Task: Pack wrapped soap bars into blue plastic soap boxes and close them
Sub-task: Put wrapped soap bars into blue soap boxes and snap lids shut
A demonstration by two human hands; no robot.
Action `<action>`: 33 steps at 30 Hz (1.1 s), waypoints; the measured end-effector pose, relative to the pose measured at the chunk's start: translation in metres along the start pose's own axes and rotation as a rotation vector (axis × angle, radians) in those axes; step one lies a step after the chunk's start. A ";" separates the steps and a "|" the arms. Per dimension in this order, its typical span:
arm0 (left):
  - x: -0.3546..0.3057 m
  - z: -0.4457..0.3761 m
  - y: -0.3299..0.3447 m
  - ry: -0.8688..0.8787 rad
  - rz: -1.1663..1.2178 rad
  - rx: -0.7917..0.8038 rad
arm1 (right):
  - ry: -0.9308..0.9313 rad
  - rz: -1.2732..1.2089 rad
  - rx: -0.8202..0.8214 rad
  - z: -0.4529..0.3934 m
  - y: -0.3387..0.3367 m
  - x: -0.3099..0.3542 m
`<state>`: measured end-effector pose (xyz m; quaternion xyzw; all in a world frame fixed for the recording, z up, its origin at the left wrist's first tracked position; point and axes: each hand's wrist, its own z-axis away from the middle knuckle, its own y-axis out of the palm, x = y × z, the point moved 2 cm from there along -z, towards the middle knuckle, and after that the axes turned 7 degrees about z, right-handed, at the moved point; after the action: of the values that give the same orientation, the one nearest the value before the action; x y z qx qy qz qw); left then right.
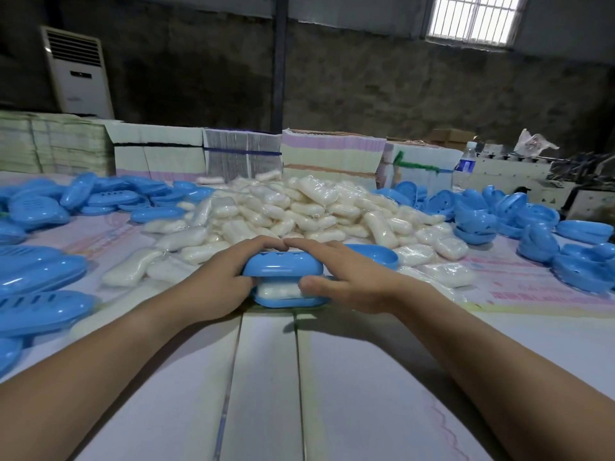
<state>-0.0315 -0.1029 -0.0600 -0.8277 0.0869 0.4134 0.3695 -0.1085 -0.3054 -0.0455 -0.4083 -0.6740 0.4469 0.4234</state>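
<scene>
My left hand (221, 281) and right hand (336, 277) pinch the lid (283, 266) right above the soap (278, 291), maybe not straight yet.

Two hands are in view, the left hand (213, 281) and the right hand (346, 277). One blue lid (283, 266) sits above one blue base (289, 301), with one wrapped soap bar (278, 291) between them. One big heap of wrapped soap bars (299, 211) holds too many to count, as do the blue box halves on the left (50, 211) and right (532, 221). One water bottle (466, 159) and one air conditioner (78, 73) stand behind.
</scene>
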 end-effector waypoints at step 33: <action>0.006 0.000 0.003 -0.062 -0.204 0.134 | 0.093 0.075 -0.017 0.007 -0.009 -0.012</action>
<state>-0.0289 -0.1037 -0.0659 -0.7926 0.0181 0.3921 0.4666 -0.1128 -0.3209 -0.0415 -0.4572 -0.6416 0.4374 0.4336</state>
